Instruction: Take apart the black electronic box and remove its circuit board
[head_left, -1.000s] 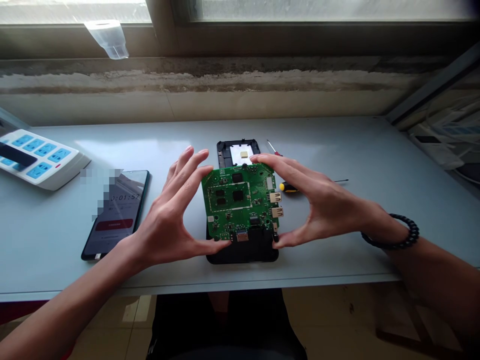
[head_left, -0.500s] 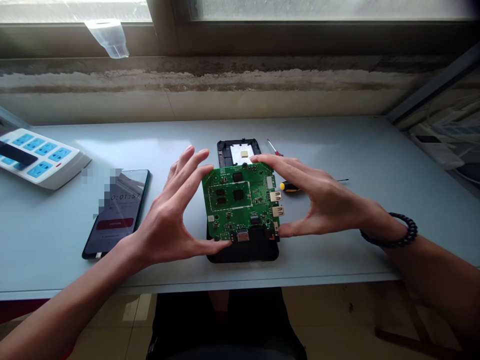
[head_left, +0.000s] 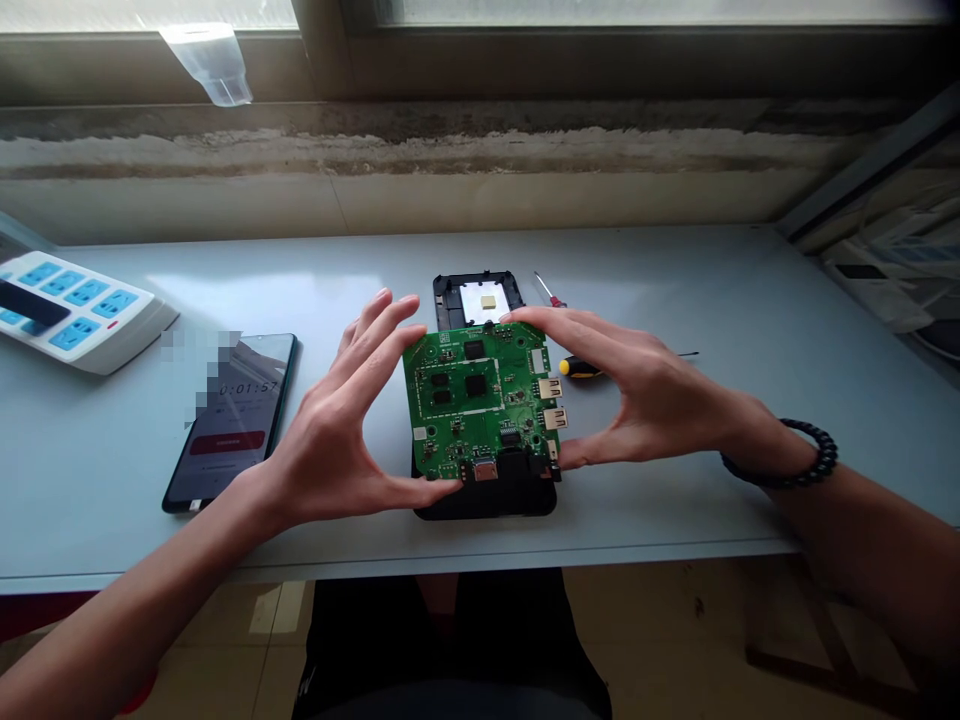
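A green circuit board [head_left: 480,400] is held between both hands, chips and metal ports facing me. My left hand [head_left: 337,430] grips its left side, the thumb at the lower edge and the index finger at the upper left corner. My right hand [head_left: 652,390] has its fingers on the top edge and its thumb by the lower right corner. Below the board, partly covered by it, lies a black plastic casing piece [head_left: 487,502]. Behind it sits another black casing part [head_left: 450,290] with a silver plate [head_left: 474,293] bearing a small pale pad.
A phone [head_left: 236,420] with a running timer lies left, near a white power strip [head_left: 97,325]. Right of the casing are a small red-handled screwdriver [head_left: 553,298] and a yellow-and-black screwdriver [head_left: 581,368], partly behind my right hand. The table's front edge [head_left: 360,572] runs close to me.
The view has shifted very slightly. Both hands keep the same hold on the circuit board, and nothing else has visibly moved.
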